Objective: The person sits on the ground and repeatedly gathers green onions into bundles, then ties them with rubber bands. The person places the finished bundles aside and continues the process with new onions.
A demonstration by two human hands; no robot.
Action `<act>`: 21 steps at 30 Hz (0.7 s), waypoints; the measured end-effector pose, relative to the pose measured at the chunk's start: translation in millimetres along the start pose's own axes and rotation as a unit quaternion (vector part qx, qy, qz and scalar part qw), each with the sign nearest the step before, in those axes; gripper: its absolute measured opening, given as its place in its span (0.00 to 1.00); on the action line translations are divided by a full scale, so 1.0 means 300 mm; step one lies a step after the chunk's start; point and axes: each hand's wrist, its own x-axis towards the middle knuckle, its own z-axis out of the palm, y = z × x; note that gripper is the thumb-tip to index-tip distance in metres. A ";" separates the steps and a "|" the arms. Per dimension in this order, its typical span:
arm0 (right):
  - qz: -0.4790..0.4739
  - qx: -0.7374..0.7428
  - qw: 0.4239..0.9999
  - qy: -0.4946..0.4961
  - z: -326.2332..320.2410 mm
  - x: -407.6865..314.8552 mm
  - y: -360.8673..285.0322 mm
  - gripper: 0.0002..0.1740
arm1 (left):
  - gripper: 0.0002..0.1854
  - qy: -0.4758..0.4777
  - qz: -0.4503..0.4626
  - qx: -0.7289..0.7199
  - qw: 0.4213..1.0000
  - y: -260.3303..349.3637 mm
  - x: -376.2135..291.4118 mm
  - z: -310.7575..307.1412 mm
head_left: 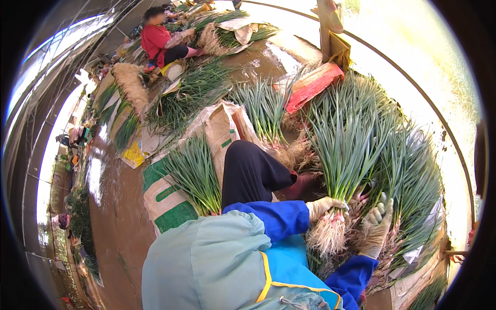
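My left hand (326,206), in a pale glove, is closed around a bunch of green onions (343,155) just above the roots; the long leaves point away from me and the pale roots hang below my fist. Gloved too, my right hand (378,226) is raised to the right of that bunch with its fingers apart and nothing in its grasp. Beyond it lies a large heap of green onions (410,182) with reddish bulbs and tangled roots. Another bunch of green onions (197,174) rests on a woven sack (168,193) beside my bent knee.
More green onions (259,108) stand in front, near a red sack (316,86) and a post (324,35). A co-worker (159,42) in red sits among other piles at the upper left. A wet brown floor (116,217) runs along the left.
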 end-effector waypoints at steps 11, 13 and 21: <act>-0.034 -0.557 0.818 0.138 -0.037 0.082 0.088 0.09 | 0.10 0.072 -0.037 0.155 0.985 0.019 -0.039 0.077; -0.066 -0.745 0.655 0.110 -0.008 0.094 0.163 0.12 | 0.10 0.155 0.024 0.187 0.970 -0.039 -0.052 0.152; 0.123 -0.176 0.973 0.080 -0.152 0.083 0.103 0.11 | 0.11 0.010 0.044 0.143 0.989 0.011 -0.107 0.135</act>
